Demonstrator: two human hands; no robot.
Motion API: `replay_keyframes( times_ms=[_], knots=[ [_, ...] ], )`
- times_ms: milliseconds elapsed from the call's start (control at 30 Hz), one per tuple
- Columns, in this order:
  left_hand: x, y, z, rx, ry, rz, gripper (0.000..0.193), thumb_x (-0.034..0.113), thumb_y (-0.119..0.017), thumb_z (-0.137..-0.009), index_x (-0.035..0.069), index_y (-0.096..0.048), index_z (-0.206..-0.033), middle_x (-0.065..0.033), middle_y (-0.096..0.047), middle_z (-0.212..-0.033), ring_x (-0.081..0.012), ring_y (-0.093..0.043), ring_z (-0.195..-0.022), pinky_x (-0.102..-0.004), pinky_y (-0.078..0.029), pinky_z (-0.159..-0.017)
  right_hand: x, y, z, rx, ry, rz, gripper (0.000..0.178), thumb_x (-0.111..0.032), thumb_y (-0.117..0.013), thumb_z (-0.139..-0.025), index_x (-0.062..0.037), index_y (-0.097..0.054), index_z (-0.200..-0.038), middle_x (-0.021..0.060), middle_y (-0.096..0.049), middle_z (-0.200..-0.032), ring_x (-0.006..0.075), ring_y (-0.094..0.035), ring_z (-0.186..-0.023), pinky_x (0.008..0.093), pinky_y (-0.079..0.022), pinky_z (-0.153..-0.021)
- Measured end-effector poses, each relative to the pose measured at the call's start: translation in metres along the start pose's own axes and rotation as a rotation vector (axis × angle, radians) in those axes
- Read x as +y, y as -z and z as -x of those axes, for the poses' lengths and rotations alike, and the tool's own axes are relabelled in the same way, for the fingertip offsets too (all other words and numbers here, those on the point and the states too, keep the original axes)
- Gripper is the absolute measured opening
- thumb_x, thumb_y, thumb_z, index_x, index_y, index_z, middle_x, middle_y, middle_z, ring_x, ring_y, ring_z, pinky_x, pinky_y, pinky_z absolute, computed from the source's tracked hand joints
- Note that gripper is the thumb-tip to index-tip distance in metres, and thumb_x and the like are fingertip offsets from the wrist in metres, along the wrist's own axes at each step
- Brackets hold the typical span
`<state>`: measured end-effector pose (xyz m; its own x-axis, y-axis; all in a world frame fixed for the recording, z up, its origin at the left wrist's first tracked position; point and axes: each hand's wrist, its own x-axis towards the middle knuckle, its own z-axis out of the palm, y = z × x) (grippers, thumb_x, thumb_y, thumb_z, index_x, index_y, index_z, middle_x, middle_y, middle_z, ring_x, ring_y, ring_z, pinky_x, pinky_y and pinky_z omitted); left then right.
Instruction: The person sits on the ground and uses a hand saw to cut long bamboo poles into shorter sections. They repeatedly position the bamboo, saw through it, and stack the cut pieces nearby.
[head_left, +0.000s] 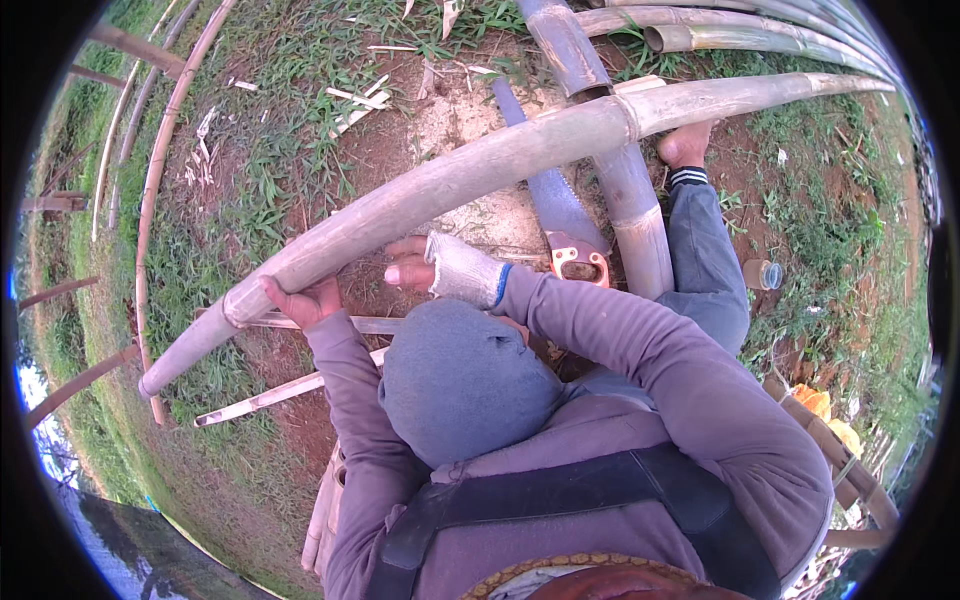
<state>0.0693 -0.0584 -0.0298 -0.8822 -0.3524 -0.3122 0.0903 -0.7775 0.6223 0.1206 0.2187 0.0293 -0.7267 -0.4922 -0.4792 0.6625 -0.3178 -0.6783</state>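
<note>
A long, thick bamboo pole (460, 175) slants across the view, from near left to far right, and crosses above a darker bamboo log (640, 220). My bare left hand (308, 300) is closed around the pole's near-left part, its thumb against the side. My right hand (445, 268), in a white glove that leaves the fingertips bare, is just below the pole's middle. Its fingers stretch leftward, apart; whether they touch the pole I cannot tell. A handsaw (565, 205) lies on the ground beside the log, its wooden handle toward me and its blade passing under the pole.
Bamboo poles (760, 35) are stacked at the far right. Split strips (270, 395) lie near my left arm. Pale sawdust (465, 130) covers soil beyond the pole. A bamboo rail (165, 170) stands left. A small jar (762, 274) sits right of my outstretched leg (705, 250).
</note>
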Motion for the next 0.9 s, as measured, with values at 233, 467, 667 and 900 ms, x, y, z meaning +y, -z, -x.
replay_keyframes(
  times_ms=[233, 467, 667, 900],
  knots=[
    [0.045, 0.041, -0.096, 0.295, 0.026, -0.053, 0.075, 0.05, -0.086, -0.082, 0.019, -0.056, -0.144, -0.0108, -0.06, -0.147, -0.0378, -0.055, -0.137, -0.0711, -0.038, -0.116, 0.064, 0.128, 0.074, 0.264, 0.029, 0.556, 0.058, -0.028, -0.079, -0.099, 0.0038, -0.059, -0.143, 0.0164, -0.071, -0.13, 0.0218, -0.069, -0.116, 0.0343, -0.056, -0.098],
    [0.009, 0.069, -0.105, 0.41, 0.167, -0.151, 0.085, 0.061, -0.08, -0.087, 0.015, -0.048, -0.151, -0.0149, -0.058, -0.15, -0.0385, -0.052, -0.142, -0.0685, -0.031, -0.122, 0.111, 0.152, 0.136, 0.306, -0.023, 0.432, 0.045, -0.013, -0.07, -0.103, 0.0056, -0.057, -0.142, 0.0168, -0.071, -0.125, 0.0224, -0.067, -0.117, 0.0331, -0.053, -0.1],
    [0.013, 0.085, -0.037, 0.458, 0.043, -1.043, 0.087, 0.059, -0.083, -0.084, 0.01, -0.05, -0.148, -0.0214, -0.055, -0.149, -0.0352, -0.056, -0.136, -0.0514, -0.048, -0.107, 0.12, 0.147, 0.149, 0.358, -0.048, 0.547, 0.046, -0.015, -0.07, -0.103, 0.004, -0.057, -0.143, 0.0173, -0.068, -0.129, 0.0247, -0.066, -0.121, 0.0364, -0.052, -0.103],
    [-0.027, 0.151, 0.079, 1.128, -0.319, -1.807, 0.088, 0.043, -0.09, -0.079, 0.009, -0.045, -0.146, -0.0208, -0.052, -0.137, -0.0408, -0.052, -0.132, -0.0485, -0.045, -0.11, 0.129, 0.148, 0.158, 0.355, -0.028, 0.641, 0.048, -0.016, -0.069, -0.102, 0.0021, -0.057, -0.144, 0.018, -0.065, -0.135, 0.0274, -0.064, -0.125, 0.0402, -0.05, -0.106]
  ],
)
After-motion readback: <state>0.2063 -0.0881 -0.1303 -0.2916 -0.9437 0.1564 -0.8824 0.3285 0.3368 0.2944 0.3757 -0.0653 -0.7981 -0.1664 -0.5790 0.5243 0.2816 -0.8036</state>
